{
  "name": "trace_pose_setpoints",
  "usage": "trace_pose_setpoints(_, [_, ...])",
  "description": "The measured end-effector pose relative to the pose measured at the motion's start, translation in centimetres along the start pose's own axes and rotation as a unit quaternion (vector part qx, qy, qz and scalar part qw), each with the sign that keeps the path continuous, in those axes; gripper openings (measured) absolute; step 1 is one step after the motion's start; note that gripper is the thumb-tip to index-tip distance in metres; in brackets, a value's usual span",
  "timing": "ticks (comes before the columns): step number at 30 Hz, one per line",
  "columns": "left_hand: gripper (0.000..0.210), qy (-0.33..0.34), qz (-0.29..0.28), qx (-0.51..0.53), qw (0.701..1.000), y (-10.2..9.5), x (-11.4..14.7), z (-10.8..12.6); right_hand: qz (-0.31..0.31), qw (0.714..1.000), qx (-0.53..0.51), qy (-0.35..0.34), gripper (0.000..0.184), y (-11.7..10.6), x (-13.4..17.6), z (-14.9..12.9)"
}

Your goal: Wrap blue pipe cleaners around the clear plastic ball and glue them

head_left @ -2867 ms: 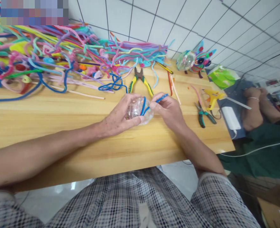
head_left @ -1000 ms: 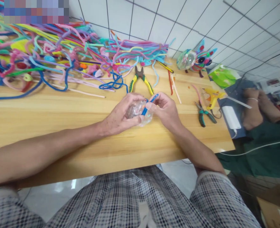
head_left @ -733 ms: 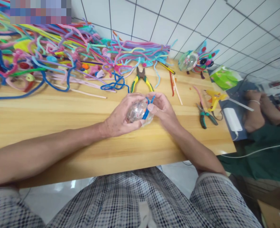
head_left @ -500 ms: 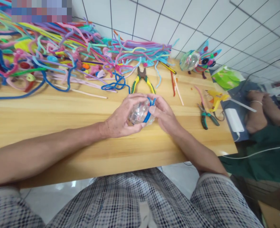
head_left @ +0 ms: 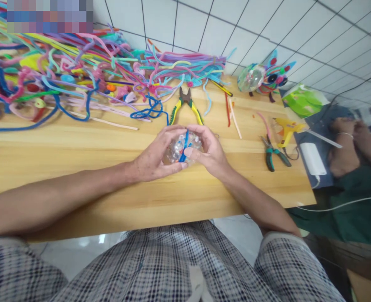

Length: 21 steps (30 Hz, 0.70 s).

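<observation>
Centre of the frame, and here's the clear ball, wrapped from both sides above the desk; whether it touches the wood, I can't tell. A strip of blue pipe cleaner runs across its middle, top to bottom. The left hand is half-curled, cupping the ball's left side, fingers over the top and thumb along the lower edge. The right hand is curled round the other side, its thumb pressing right at the blue strip. Small coloured bits show through the clear surface.

Just above the hands, yellow-green pliers lie with jaws pointing up the frame, handles spread; to their left sits a tangled blue coil. Upper left, a great heap of pipe cleaners in every colour! Upper right, an animal figure with blue ears stands near the wall. Over at the right, a yellow glue gun lies near teal-and-black pliers, with another person's bare limbs beyond the desk's edge.
</observation>
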State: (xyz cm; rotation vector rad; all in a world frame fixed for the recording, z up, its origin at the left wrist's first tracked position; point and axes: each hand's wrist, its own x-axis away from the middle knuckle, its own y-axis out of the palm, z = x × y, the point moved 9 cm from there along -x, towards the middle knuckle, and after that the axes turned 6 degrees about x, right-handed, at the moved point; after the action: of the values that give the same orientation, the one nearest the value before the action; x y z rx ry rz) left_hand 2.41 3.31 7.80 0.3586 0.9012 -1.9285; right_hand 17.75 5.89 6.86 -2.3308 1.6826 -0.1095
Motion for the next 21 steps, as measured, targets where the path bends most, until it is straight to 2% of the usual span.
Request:
trace_pose_setpoints(9, [0.086,0.019,0.002,-0.017,1.000,0.3,0.1,0.4,-0.033,0.997,-0.045,0.059,0.091,0.4,0.2,1.2])
trace_pose_setpoints(14, [0.086,0.014,0.005,-0.014,1.000,0.3,-0.1,0.5,-0.033,0.997,-0.053,0.047,0.088,0.3,0.0,1.2])
trace_pose_setpoints(21, [0.070,-0.018,0.012,0.017,1.000,0.2,-0.4,0.7,-0.032,0.997,-0.039,0.060,0.094,0.1,0.1,1.8])
